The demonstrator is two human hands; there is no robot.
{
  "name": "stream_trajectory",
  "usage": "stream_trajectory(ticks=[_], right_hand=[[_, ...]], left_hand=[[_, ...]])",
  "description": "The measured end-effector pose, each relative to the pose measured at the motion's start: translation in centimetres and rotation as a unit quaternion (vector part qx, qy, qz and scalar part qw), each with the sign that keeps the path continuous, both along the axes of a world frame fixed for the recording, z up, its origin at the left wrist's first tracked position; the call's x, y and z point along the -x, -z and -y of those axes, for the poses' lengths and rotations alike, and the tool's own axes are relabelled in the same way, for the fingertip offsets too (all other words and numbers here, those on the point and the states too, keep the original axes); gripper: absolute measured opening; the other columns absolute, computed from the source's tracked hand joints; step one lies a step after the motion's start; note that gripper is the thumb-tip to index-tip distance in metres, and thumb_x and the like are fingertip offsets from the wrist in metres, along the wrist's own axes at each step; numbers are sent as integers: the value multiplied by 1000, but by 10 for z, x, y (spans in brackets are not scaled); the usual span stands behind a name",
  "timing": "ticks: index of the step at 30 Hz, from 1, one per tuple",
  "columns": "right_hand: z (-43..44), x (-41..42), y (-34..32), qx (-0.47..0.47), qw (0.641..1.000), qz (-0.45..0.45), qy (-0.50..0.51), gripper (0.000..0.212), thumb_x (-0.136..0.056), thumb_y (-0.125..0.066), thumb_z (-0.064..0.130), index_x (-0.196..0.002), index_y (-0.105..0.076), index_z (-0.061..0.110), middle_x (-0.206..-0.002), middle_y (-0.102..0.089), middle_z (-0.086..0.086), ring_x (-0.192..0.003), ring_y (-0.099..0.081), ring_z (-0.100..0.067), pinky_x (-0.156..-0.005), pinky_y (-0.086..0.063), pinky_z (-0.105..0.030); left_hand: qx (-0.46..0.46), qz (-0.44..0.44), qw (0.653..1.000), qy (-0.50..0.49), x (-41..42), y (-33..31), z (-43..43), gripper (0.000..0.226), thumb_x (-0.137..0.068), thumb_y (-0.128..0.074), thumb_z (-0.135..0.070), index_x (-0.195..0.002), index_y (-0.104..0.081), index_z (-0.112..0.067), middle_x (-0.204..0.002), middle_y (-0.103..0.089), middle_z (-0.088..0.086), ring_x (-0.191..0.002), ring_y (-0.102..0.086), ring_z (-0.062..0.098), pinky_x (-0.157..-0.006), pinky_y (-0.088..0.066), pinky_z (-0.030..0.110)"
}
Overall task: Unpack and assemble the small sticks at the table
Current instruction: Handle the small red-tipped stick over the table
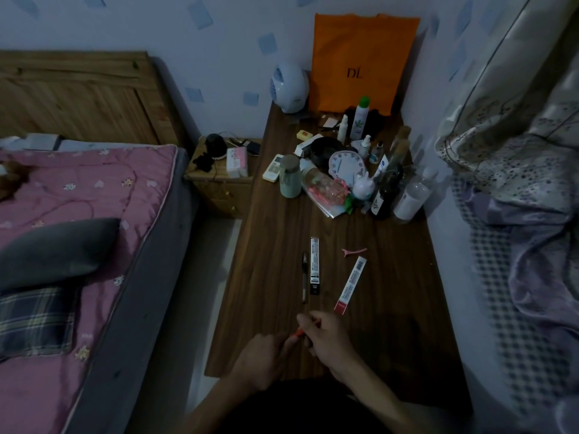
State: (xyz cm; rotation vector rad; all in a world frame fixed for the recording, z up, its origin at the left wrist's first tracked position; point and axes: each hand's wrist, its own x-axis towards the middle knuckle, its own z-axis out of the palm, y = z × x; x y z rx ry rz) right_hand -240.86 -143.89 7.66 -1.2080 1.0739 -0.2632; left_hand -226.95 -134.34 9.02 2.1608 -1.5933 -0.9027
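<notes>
A small red-orange stick [299, 332] is held between both hands near the front of the dark wooden table [391, 308]. My left hand [264, 355] pinches its lower end and my right hand [326, 335] grips its upper end; most of the stick is hidden by the fingers. Just beyond the hands lies a dark pen-like stick [304, 277]. Beside it lies a long black-and-white package [315, 266]. A red-and-white package [350, 286] lies tilted to the right.
A pink hair clip [353, 251] lies past the packages. Bottles, a cup [289, 180], a small clock [346, 166] and an orange bag [360, 62] crowd the table's far end. A bed with a pink quilt [78, 214] is left, bedding [517, 214] right.
</notes>
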Motion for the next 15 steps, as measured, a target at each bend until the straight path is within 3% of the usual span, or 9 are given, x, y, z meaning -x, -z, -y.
stream_trajectory(ticks=[5,7,11,13,15], right_hand=[[2,4,-3,37,999,-7,5,34,-97,-59,34,-66,-61,19,-48,-53,4,-44,-51,-7,-44,-39,-21],[2,7,-3,41,999,-15,3,34,-98,-58,35,-68,-62,20,-49,-54,4,-45,-51,-6,-45,-39,-21],[6,8,-2,56,998,-20,9,34,-97,-57,38,-68,-63,22,-50,-54,5,-46,-49,-5,-48,-38,-23],[9,9,-3,56,998,-16,17,33,-96,-57,40,-67,-66,28,-49,-53,6,-45,-48,-5,-46,-37,-22],[12,11,-3,54,998,-11,18,33,-96,-57,42,-66,-66,32,-49,-52,7,-45,-47,-4,-45,-36,-21]], left_hand=[[-16,-29,999,-7,0,2,5,52,-98,-38,-49,-79,-64,-9,-80,-71,19,-91,-55,18,-59,-28,22],[-29,-29,999,-2,2,1,7,51,-98,-38,-50,-76,-63,-12,-80,-70,19,-85,-58,21,-58,-29,23],[-59,-67,996,-16,1,-2,13,54,-98,-41,-48,-51,-40,-22,-75,-68,21,-83,-56,16,-53,-30,20],[-82,-92,992,-1,0,-5,19,53,-99,-40,-47,-53,-40,-20,-63,-62,15,-63,-57,19,-53,-31,19],[-102,-121,987,19,0,-8,24,51,-99,-37,-49,-58,-42,-20,-52,-48,0,-46,-45,8,-59,-36,28]])
